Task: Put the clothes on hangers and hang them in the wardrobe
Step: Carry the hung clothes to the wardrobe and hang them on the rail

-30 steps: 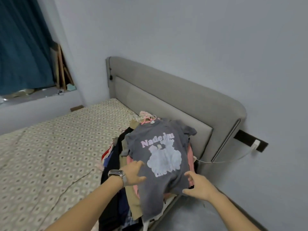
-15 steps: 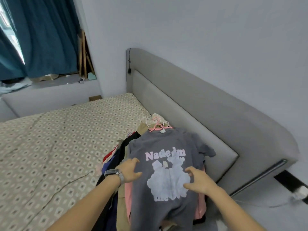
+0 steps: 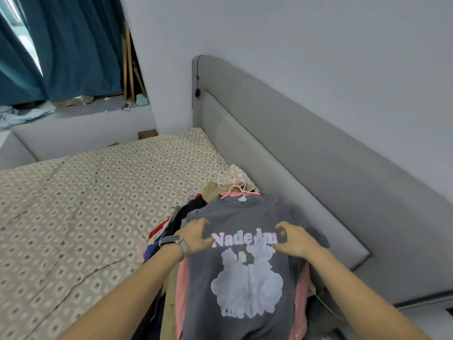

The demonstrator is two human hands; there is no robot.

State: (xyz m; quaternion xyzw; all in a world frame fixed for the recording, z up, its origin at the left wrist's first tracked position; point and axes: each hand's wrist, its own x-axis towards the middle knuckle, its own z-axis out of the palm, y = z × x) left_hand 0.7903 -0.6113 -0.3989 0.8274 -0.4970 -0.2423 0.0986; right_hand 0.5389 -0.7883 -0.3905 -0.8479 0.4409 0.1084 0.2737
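A bedroom with pale walls: teal curtains (image 3: pixel 61 47) hang at the far left over a window ledge, and a bed (image 3: pixel 73 217) with a patterned cover fills the left and middle, ending at a grey padded headboard (image 3: pixel 306 173) on the right. Beside the headboard lies a pile of clothes (image 3: pixel 171 231), red, navy, black and tan layers showing at its left edge, pink ones lower down. The left hand (image 3: pixel 196 235), with a watch at the wrist, rests on top of the pile, fingers curled into the fabric of a grey T-shirt (image 3: pixel 245 278) with pale lettering and a printed figure. The shirt lies flat, topmost on the pile, its collar on a pink hanger (image 3: pixel 236 190) whose hook points toward the headboard; more hanger hooks, white and pink, poke out just beyond. The right hand (image 3: pixel 295 240) has its grip on the same shirt at the other side of the lettering, thumb and fingers bent and pinching the cloth. As far as I can judge, the shirt already seems to be on its hanger, like several garments below, so hanging remains; no wardrobe is in view
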